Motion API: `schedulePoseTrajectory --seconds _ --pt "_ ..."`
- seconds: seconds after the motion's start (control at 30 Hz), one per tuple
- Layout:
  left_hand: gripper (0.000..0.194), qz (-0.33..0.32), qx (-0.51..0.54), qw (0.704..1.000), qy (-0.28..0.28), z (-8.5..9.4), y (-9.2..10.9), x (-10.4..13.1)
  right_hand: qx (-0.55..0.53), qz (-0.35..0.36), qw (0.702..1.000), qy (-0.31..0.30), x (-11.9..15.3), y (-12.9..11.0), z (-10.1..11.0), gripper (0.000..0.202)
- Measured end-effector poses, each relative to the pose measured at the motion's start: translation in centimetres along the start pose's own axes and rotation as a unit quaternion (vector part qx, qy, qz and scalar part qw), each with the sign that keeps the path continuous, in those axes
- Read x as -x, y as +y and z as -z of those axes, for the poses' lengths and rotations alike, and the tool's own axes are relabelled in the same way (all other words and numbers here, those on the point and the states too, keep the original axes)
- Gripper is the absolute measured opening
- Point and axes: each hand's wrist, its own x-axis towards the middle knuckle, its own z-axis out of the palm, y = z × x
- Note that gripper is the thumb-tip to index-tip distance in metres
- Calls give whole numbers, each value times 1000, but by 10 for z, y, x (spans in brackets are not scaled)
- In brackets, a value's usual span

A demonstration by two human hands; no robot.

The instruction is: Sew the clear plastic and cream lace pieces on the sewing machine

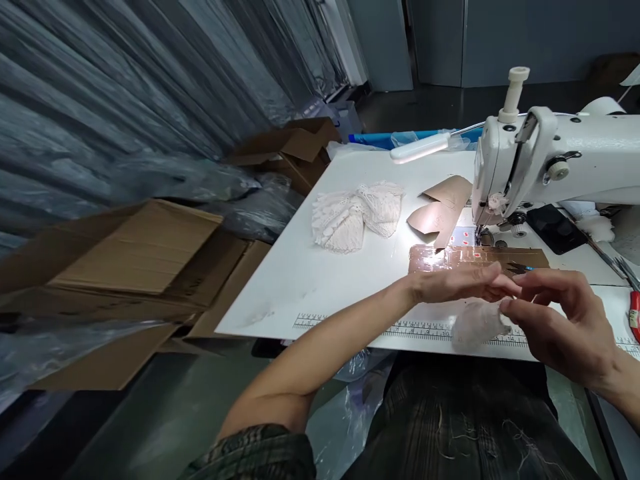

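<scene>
My left hand (pixel 460 283) reaches over the front of the white table with its fingers stretched out nearly flat. Close against its fingertips is my right hand (pixel 570 323), fingers bent and thumb apart from the index finger. A small piece of sheer white fabric (pixel 475 325) sits just below both hands, over the printed ruler; its upper edge is partly hidden by my left hand. I see no firm grip on it. Behind the hands lies a brown strip (pixel 425 259) with dark snips (pixel 517 268) on it, in front of the sewing machine (pixel 500 173).
Gathered white lace fabric (pixel 357 217) and a curled brown paper piece (pixel 445 210) lie on the table (pixel 275 293). A black phone (pixel 556 228) and red-handled scissors (pixel 634 313) are at right. Open cardboard boxes (pixel 135 247) stand left, beside plastic-covered hangings (pixel 150 87).
</scene>
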Motion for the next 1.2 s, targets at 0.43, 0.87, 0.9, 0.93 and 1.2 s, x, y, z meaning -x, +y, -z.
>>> schedulePoseTrajectory --seconds 0.43,0.87,0.9,0.93,1.2 --pt "36 33 174 973 149 -26 19 37 -216 54 975 -10 3 13 -19 20" --pt "17 13 25 985 172 -34 18 48 -204 135 965 89 -2 -9 -45 23" --pt "14 -9 -27 983 182 -33 18 48 -223 109 964 91 -1 -11 -48 26" --pt "13 -37 -85 974 207 -30 18 49 -245 72 963 84 2 -13 -52 31" --pt "12 67 -150 912 377 13 21 53 -231 -156 928 -250 62 -9 -39 43"
